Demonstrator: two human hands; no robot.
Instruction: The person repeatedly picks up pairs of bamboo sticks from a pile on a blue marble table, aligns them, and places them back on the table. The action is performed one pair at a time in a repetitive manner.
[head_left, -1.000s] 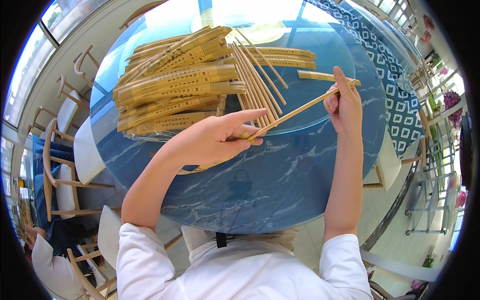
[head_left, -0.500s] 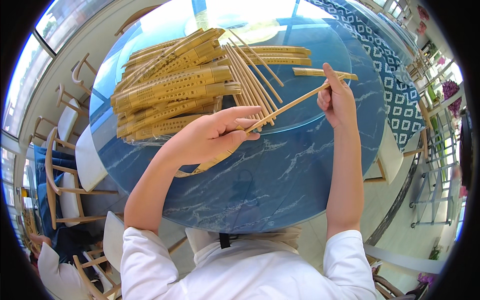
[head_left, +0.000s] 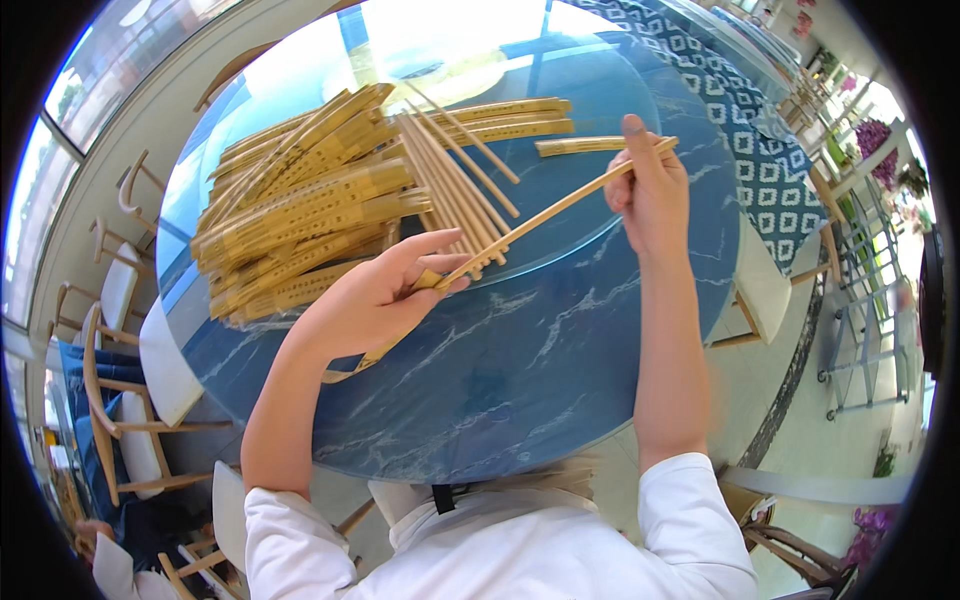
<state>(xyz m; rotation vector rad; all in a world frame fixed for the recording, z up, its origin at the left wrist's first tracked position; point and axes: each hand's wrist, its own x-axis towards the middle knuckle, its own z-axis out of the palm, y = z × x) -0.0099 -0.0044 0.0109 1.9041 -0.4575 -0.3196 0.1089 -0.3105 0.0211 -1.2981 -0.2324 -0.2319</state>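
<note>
My left hand [head_left: 365,300] pinches a yellow printed paper chopstick sleeve [head_left: 380,352], whose loose end hangs below the palm toward the table. From that sleeve a pair of wooden chopsticks [head_left: 560,208] slants up and right; whether both sticks are there is hard to make out. My right hand [head_left: 655,195] grips their upper end, thumb up and fingers curled. Beyond my left hand lie several bare wooden chopsticks [head_left: 450,185] in a loose row. A large heap of yellow sleeves [head_left: 300,205] sits to their left, partly on clear plastic.
The round blue marbled table [head_left: 490,380] has a raised glass turntable [head_left: 600,100]. More sleeves [head_left: 520,118] lie behind the bare chopsticks, and a single sleeve [head_left: 575,147] near my right hand. Chairs [head_left: 135,420] stand at the left; a patterned cloth [head_left: 775,210] is at the right.
The view has shifted, so the table appears further left and slightly lower. My hands are wider apart, and more of the chopsticks shows outside the sleeve.
</note>
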